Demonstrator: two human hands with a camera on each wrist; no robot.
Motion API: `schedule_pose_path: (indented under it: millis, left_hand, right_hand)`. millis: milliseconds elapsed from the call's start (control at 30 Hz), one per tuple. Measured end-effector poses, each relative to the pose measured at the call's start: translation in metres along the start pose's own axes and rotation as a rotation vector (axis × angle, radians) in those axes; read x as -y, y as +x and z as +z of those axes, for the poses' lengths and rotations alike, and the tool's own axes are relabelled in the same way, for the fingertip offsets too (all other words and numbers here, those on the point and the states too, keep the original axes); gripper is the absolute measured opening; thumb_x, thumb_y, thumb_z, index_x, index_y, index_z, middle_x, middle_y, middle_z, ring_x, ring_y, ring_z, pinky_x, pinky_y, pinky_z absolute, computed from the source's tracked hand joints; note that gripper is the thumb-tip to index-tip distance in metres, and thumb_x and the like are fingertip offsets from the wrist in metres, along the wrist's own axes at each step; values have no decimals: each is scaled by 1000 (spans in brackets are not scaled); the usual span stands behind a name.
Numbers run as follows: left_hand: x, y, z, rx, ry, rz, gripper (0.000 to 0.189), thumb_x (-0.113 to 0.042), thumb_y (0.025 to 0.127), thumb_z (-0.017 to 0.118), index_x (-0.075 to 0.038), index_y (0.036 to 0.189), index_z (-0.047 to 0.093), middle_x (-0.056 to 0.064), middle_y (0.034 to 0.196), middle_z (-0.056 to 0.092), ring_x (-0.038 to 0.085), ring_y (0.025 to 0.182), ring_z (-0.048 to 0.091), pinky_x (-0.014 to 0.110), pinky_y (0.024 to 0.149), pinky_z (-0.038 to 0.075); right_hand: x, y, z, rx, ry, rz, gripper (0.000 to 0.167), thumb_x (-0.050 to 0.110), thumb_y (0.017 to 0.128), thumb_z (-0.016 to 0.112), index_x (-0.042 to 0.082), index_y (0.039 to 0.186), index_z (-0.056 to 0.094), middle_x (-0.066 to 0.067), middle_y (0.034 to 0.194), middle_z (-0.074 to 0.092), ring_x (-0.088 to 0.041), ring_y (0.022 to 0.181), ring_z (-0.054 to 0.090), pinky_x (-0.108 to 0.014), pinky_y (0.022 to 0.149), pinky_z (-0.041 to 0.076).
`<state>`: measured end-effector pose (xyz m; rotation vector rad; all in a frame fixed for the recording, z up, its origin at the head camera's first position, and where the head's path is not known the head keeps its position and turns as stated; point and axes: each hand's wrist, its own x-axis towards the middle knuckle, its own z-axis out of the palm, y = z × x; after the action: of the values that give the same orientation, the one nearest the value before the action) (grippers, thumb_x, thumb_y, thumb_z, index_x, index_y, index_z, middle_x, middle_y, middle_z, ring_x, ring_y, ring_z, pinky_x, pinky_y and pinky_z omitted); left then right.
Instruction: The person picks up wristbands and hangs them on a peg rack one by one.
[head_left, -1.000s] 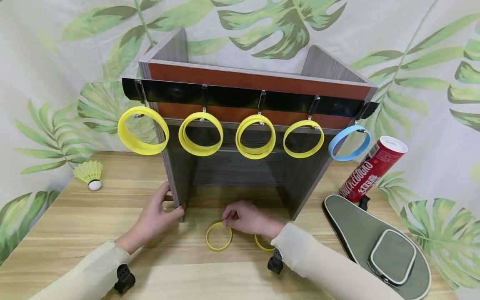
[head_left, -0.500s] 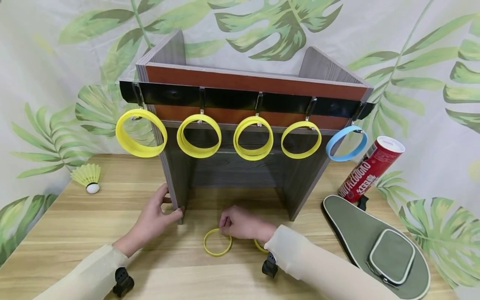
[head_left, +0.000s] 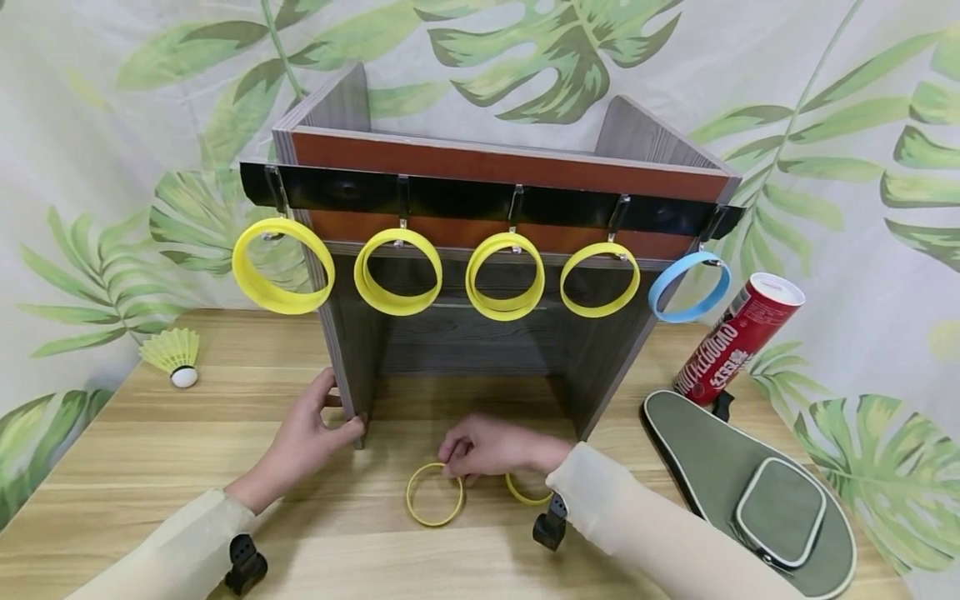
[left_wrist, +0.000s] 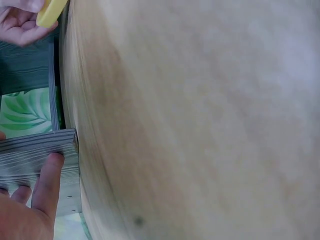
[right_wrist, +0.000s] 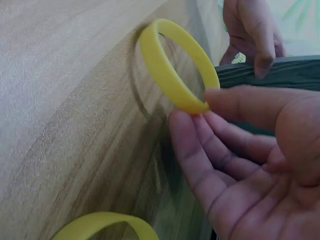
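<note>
My right hand (head_left: 491, 446) pinches the edge of a yellow silicone wristband (right_wrist: 167, 70) between thumb and fingertips. In the right wrist view the band is tilted up from the tabletop. A second yellow wristband (right_wrist: 95, 222) lies on the table, partly hidden by my right wrist in the head view. My left hand (head_left: 303, 437) holds the left side panel (left_wrist: 65, 175) of a grey wooden stand near its foot, thumb on one face and fingers on the other. Above my hands, yellow wristbands (head_left: 401, 304) and a blue wristband (head_left: 688, 312) hang from hooks on a black strip (head_left: 457, 193).
A red can (head_left: 738, 337) stands at the right behind a green racket-shaped case (head_left: 690, 450). On the left lies a yellow shuttlecock (head_left: 176, 354). Leaf-patterned cloth (head_left: 90, 167) covers the wall behind the table.
The pinched wristband has been lifted and tilted slightly, and my right hand has shifted a little. My left hand keeps its hold on the panel. The head view has shifted slightly.
</note>
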<state>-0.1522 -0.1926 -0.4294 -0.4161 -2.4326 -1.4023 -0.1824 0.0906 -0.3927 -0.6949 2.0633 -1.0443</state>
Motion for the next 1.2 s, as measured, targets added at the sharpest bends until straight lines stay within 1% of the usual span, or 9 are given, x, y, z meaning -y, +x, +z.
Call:
schedule_pose_path:
  millis: [167, 267, 400, 567, 700, 800, 900, 1033, 1200]
  left_hand:
    - [0, 0, 0, 8, -2, -21, 67, 8, 84, 73, -4, 146, 51, 20, 133, 64, 13, 100, 62, 24, 69, 59]
    - [0, 1, 0, 7, -2, -23, 64, 8, 84, 73, -4, 144, 52, 19, 132, 64, 9, 99, 61, 25, 70, 59]
    - [0, 1, 1, 10, -6, -22, 61, 8, 84, 73, -3, 141, 54, 19, 132, 65, 6, 100, 61, 26, 70, 60]
    - [-2, 0, -1, 17, -11, -51, 60, 7, 85, 73, -3, 142, 54, 22, 134, 64, 24, 104, 65, 25, 63, 58]
    - [-3, 0, -2, 15, 11, -48, 60, 6, 86, 73, -3, 143, 54, 22, 136, 65, 29, 105, 66, 24, 65, 58]
    - [-3, -1, -2, 14, 8, -35, 60, 7, 86, 73, -1, 143, 54, 24, 136, 65, 32, 105, 67, 25, 65, 58]
    - [-5, -1, -3, 36, -5, -33, 63, 7, 86, 73, 1, 145, 51, 27, 139, 62, 39, 107, 67, 25, 64, 58]
    - [-8, 3, -7, 63, -6, -32, 66, 4, 88, 73, 0, 149, 47, 27, 143, 58, 45, 111, 66, 24, 70, 58]
    - [-11, 5, -8, 80, 21, -48, 63, -1, 89, 76, -1, 146, 49, 26, 138, 59, 42, 112, 67, 29, 81, 59]
  right_hand:
    - [-2, -10, -6, 49, 136, 7, 20, -3, 96, 67, -15, 112, 67, -5, 85, 67, -8, 74, 66, -30, 81, 65]
    - [-1, -19, -12, 45, 203, -3, 23, -3, 97, 67, -16, 116, 65, 1, 85, 65, -8, 78, 68, -31, 84, 65]
    - [2, -35, -23, 5, 239, -39, 27, -1, 98, 67, -16, 119, 62, -1, 90, 65, -9, 81, 69, -36, 88, 65]
    - [13, -57, -32, -134, 266, -115, 25, 3, 99, 68, -10, 119, 64, -5, 97, 68, -12, 86, 71, -43, 91, 64]
    - [23, -73, -38, -255, 289, -173, 26, 8, 98, 71, -8, 118, 65, -4, 96, 69, -14, 86, 73, -37, 87, 65]
    - [32, -86, -41, -306, 327, -212, 29, 8, 99, 71, -10, 120, 63, -4, 98, 70, -13, 86, 74, -34, 87, 65]
    - [41, -98, -44, -360, 375, -259, 31, 7, 99, 70, -12, 122, 61, -2, 101, 71, -11, 88, 74, -33, 88, 64]
    - [52, -114, -47, -447, 402, -350, 24, 6, 100, 68, -7, 119, 62, 0, 105, 72, -9, 92, 74, -33, 88, 64]
    - [65, -135, -51, -556, 404, -452, 14, 4, 101, 66, 9, 114, 67, 0, 108, 72, -9, 95, 73, -31, 89, 64]
